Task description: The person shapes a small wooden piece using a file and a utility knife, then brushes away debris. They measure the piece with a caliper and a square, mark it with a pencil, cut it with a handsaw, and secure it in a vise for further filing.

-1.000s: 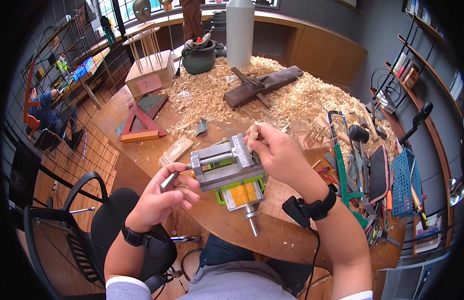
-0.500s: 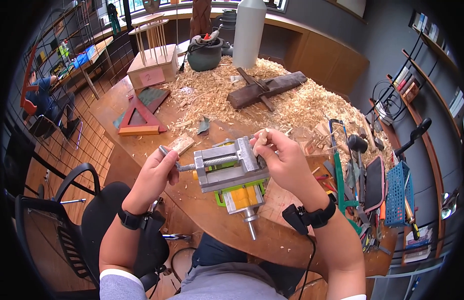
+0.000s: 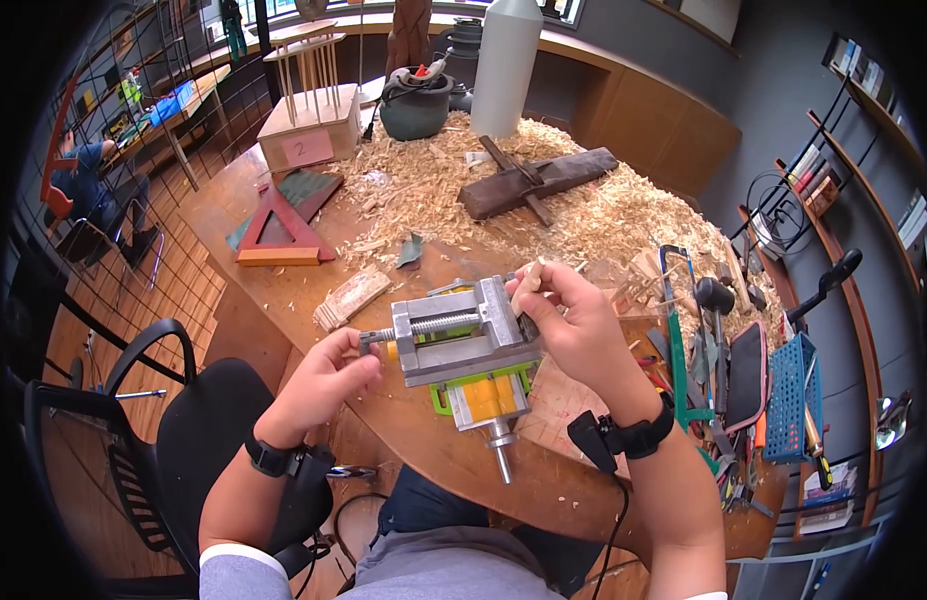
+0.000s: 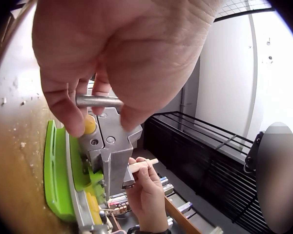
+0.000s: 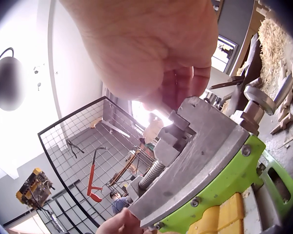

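A grey metal vise (image 3: 458,335) with a green and yellow base stands near the table's front edge. At its left end my left hand (image 3: 323,380) has thumb and fingers round the handle bar; the left wrist view shows the bar (image 4: 98,101) between them. My right hand (image 3: 578,325) pinches a small pale wooden piece (image 3: 528,285) at the vise's right jaw. That wooden piece (image 4: 142,165) also shows in the left wrist view. In the right wrist view the vise screw (image 5: 152,175) is visible, and my right fingers are partly hidden behind the palm.
Wood shavings (image 3: 623,205) cover the back of the table, with a dark wooden plane (image 3: 538,182) on them. A red triangle frame (image 3: 280,232) and a wood block (image 3: 351,297) lie left. Tools and a blue basket (image 3: 791,395) are at the right. A person sits beyond the mesh.
My left fingers have shifted about the handle bar, which has changed its angle. My right hand keeps its pinch on the wooden piece at the vise. The head view has shifted slightly.
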`<state>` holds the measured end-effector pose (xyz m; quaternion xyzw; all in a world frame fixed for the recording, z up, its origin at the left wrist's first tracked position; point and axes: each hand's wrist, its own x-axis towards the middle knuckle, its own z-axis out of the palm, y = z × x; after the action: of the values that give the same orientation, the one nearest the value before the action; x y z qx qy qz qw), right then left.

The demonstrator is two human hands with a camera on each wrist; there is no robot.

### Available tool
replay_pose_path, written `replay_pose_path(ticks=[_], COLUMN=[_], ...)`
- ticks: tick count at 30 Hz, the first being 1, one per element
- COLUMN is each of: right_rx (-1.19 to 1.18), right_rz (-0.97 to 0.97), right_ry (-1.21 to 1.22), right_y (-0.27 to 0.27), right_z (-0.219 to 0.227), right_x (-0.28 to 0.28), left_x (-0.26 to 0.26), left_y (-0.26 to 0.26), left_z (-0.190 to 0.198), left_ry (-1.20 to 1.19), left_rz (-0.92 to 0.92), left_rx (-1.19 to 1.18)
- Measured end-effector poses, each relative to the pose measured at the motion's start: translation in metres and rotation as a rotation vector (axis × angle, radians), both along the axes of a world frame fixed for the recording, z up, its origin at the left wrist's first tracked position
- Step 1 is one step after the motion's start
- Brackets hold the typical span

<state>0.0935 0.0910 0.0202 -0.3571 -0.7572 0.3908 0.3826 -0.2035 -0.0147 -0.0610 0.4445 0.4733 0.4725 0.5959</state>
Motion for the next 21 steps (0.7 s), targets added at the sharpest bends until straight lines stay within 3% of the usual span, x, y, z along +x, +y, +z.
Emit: replay_pose_path(ticks=[6,9,12,15,17,21], right_rx=[-0.091,-0.002,0.058,-0.095,-0.421,-0.593], right_rz=[0.023,0.012,-0.038,-0.046,0.096,0.211], right_ry=[0.038,0.041,0.190,0.310,0.382,0.403], right_y=[0.000,-0.002,0.001,-0.001,-0.002,0.003], right_z=[0.000,-0.002,-0.006,0.006,0.017,0.020], right_x=[0.001,-0.001,-0.003,0.001,0.011,0.026], left_x=[0.026,0.021,0.028,0.025,0.025,0.026], left_y=[-0.036,-0.038,-0.036,-0.030,-0.026,-0.023], left_z=[0.036,0.023,0.036,0.041,0.044,0.051], left_ry=[0.054,0.174,0.173,0.183,0.173,0.210], left_rz=[0.073,-0.035,0.042,0.076,0.091,0.093], left_rx=[0.113,0.311,0.265,0.255,0.269,0.245])
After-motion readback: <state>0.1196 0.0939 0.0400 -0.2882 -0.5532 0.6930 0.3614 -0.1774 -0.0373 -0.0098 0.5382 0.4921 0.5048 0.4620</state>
